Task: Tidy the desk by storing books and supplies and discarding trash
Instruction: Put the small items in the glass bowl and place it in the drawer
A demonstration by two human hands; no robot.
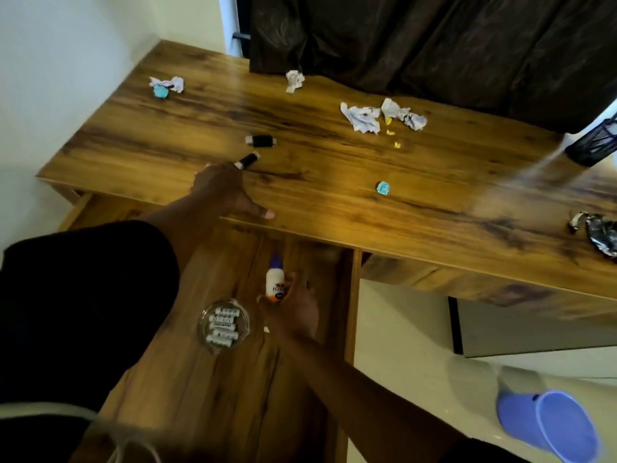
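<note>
My right hand [292,310] grips a white glue bottle [274,281] with a purple cap, low inside the open wooden drawer [200,396]. My left hand [224,192] rests on the desk [334,182] near its front edge, fingertips touching a black thread spool [247,160]. A second black spool [261,141] lies just beyond it. Crumpled white papers [362,117] [404,114] [294,80] [168,83] lie scattered across the desktop, with small blue wads [383,188] [160,91] and yellow scraps [396,144].
A clear round dish of batteries [223,325] sits in the drawer left of the glue. Crumpled foil [597,232] lies at the desk's right edge, near a black mesh holder [594,142]. A blue bin [554,426] stands on the floor at lower right. Dark curtains hang behind.
</note>
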